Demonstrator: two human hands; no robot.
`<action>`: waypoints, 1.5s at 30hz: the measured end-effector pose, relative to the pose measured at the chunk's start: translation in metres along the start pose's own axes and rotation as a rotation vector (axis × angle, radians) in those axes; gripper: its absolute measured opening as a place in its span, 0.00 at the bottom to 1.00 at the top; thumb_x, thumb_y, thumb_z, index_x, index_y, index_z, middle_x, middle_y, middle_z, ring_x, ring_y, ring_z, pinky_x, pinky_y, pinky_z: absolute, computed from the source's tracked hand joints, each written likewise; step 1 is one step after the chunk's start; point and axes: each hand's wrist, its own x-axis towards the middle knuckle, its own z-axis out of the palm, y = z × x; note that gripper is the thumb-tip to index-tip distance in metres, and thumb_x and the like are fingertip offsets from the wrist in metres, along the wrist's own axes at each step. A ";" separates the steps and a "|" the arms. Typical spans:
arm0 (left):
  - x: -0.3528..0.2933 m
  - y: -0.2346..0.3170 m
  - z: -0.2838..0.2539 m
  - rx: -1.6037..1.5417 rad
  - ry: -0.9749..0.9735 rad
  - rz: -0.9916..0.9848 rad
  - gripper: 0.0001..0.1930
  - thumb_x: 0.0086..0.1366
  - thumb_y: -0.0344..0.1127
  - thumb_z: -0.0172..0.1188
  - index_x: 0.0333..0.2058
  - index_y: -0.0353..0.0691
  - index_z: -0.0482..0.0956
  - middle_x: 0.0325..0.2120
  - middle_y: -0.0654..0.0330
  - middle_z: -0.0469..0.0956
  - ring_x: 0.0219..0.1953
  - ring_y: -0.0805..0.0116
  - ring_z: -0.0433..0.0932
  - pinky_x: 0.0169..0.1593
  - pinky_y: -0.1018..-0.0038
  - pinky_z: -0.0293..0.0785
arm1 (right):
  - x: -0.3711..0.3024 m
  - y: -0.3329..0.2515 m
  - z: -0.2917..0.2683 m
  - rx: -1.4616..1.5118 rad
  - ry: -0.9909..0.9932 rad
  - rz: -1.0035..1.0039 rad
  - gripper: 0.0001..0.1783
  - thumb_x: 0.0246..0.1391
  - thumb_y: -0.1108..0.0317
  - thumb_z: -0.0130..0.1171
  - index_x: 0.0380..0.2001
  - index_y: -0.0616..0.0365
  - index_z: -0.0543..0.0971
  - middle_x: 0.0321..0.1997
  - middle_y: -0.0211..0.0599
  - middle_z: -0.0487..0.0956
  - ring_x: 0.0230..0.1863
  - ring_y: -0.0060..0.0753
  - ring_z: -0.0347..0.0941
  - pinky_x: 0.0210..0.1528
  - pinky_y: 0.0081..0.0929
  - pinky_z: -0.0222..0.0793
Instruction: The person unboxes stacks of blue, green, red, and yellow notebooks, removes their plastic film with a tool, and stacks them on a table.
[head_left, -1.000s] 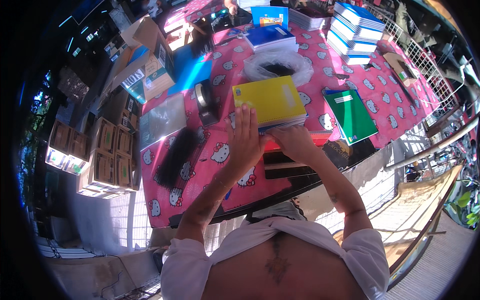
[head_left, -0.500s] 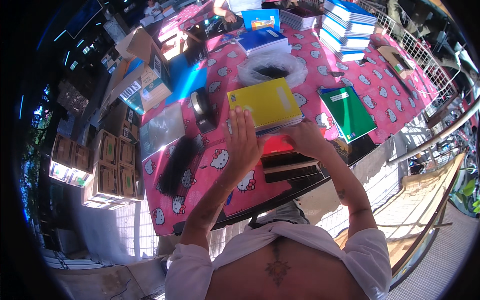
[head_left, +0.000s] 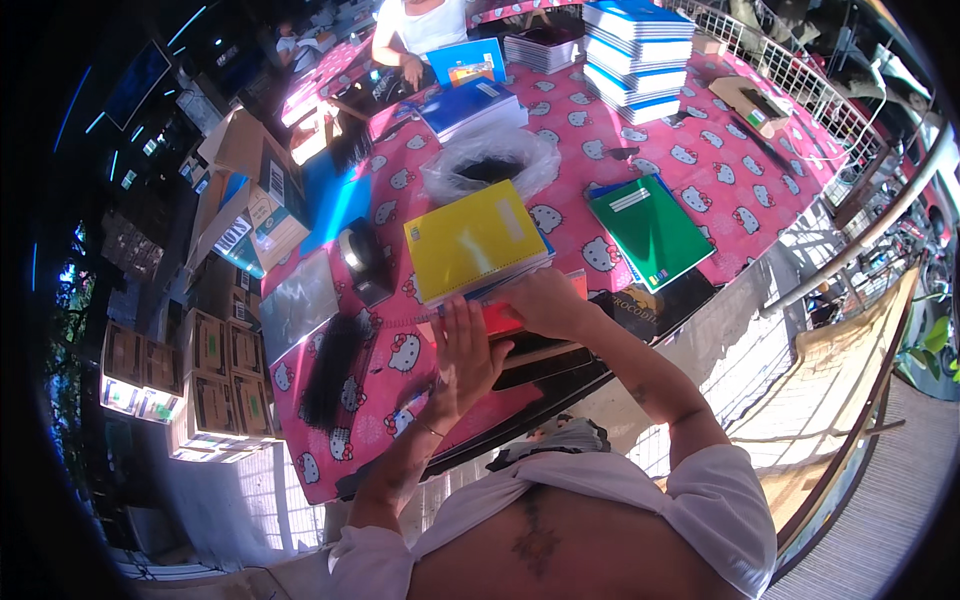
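Note:
A red notebook [head_left: 503, 319] lies at the near side of the table, partly under my hands. My left hand [head_left: 462, 358] rests at its left end with fingers stretched out flat. A thin spiral coil [head_left: 402, 322] sticks out leftward beside these fingertips. Over the red notebook's far edge, my right hand [head_left: 543, 303] is closed in a pinch, and what its fingertips hold is hidden. Just beyond lies a stack topped by a yellow spiral notebook [head_left: 475, 240]. A bundle of black coils [head_left: 337, 373] sits left of my left hand.
A green notebook [head_left: 652, 230] lies to the right. Behind are a plastic-wrapped ring [head_left: 490, 168], blue notebooks [head_left: 470, 108] and a tall notebook stack [head_left: 637, 60]. A tape dispenser [head_left: 364, 262] and cardboard box [head_left: 262, 195] stand left. A person [head_left: 420, 30] is across the table.
My left hand has left the yellow notebook and come nearer, onto the red notebook's left end. The coil now shows beside it. My right hand stays closed at the red notebook. The view has shifted.

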 end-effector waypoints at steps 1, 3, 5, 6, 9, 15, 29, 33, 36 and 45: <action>0.019 -0.003 -0.006 0.055 0.129 -0.100 0.44 0.72 0.63 0.34 0.65 0.21 0.54 0.67 0.30 0.53 0.71 0.35 0.49 0.69 0.38 0.41 | -0.004 0.002 0.001 0.051 0.090 -0.050 0.14 0.51 0.63 0.63 0.42 0.50 0.80 0.29 0.41 0.82 0.34 0.51 0.81 0.39 0.49 0.74; -0.002 0.011 -0.002 0.027 0.047 -0.076 0.44 0.72 0.63 0.35 0.65 0.21 0.54 0.67 0.30 0.52 0.71 0.35 0.49 0.69 0.39 0.40 | -0.003 -0.001 0.001 0.053 0.060 -0.013 0.21 0.49 0.63 0.65 0.49 0.49 0.78 0.31 0.41 0.82 0.36 0.49 0.81 0.41 0.47 0.74; -0.031 0.031 0.007 -0.038 -0.067 -0.021 0.44 0.72 0.62 0.38 0.65 0.21 0.53 0.67 0.30 0.51 0.72 0.35 0.48 0.69 0.39 0.39 | -0.009 -0.006 -0.012 0.035 0.034 0.013 0.28 0.48 0.62 0.67 0.55 0.48 0.75 0.33 0.42 0.82 0.38 0.46 0.81 0.42 0.44 0.74; -0.062 0.049 0.006 -0.107 -0.156 0.005 0.42 0.72 0.60 0.41 0.65 0.21 0.53 0.67 0.32 0.53 0.72 0.36 0.48 0.70 0.40 0.37 | -0.015 -0.017 -0.023 -0.125 0.195 -0.077 0.35 0.47 0.62 0.68 0.60 0.47 0.71 0.37 0.42 0.82 0.42 0.44 0.80 0.46 0.40 0.73; -0.017 0.046 -0.026 -0.084 0.061 -0.116 0.40 0.73 0.57 0.42 0.66 0.22 0.54 0.67 0.34 0.54 0.72 0.39 0.48 0.70 0.41 0.37 | -0.042 0.028 -0.054 0.120 0.268 0.004 0.43 0.46 0.65 0.71 0.67 0.47 0.66 0.45 0.41 0.80 0.50 0.40 0.77 0.53 0.33 0.71; 0.044 0.010 -0.052 -0.234 0.069 0.152 0.08 0.63 0.38 0.64 0.37 0.44 0.76 0.28 0.67 0.79 0.35 0.67 0.80 0.69 0.47 0.51 | -0.060 0.070 0.003 1.108 -0.049 0.133 0.29 0.53 0.71 0.68 0.59 0.58 0.75 0.49 0.34 0.79 0.53 0.27 0.73 0.57 0.27 0.68; -0.034 0.062 0.011 -0.035 -0.140 0.023 0.42 0.69 0.60 0.47 0.65 0.24 0.58 0.69 0.35 0.51 0.73 0.37 0.45 0.71 0.42 0.39 | -0.063 0.064 0.020 1.139 -0.019 0.231 0.23 0.58 0.72 0.65 0.56 0.64 0.77 0.45 0.31 0.83 0.45 0.18 0.74 0.51 0.22 0.72; -0.002 0.038 0.011 0.020 -0.093 0.027 0.42 0.71 0.60 0.43 0.65 0.23 0.58 0.68 0.33 0.51 0.72 0.35 0.47 0.71 0.41 0.37 | -0.065 0.064 0.024 1.158 0.003 0.177 0.22 0.58 0.72 0.65 0.56 0.63 0.77 0.46 0.32 0.82 0.46 0.18 0.73 0.50 0.22 0.73; 0.027 0.029 0.006 0.052 -0.044 0.041 0.42 0.73 0.61 0.35 0.65 0.22 0.56 0.67 0.31 0.52 0.71 0.32 0.49 0.70 0.40 0.37 | -0.063 0.064 0.017 1.256 -0.036 0.292 0.22 0.58 0.74 0.64 0.56 0.61 0.78 0.46 0.31 0.82 0.45 0.16 0.73 0.49 0.22 0.73; 0.014 0.046 0.014 0.071 -0.046 0.139 0.40 0.70 0.61 0.44 0.64 0.26 0.61 0.65 0.39 0.60 0.70 0.44 0.56 0.68 0.42 0.47 | -0.065 0.061 0.021 1.235 0.029 0.296 0.24 0.57 0.78 0.61 0.58 0.61 0.75 0.44 0.32 0.83 0.45 0.17 0.73 0.52 0.23 0.73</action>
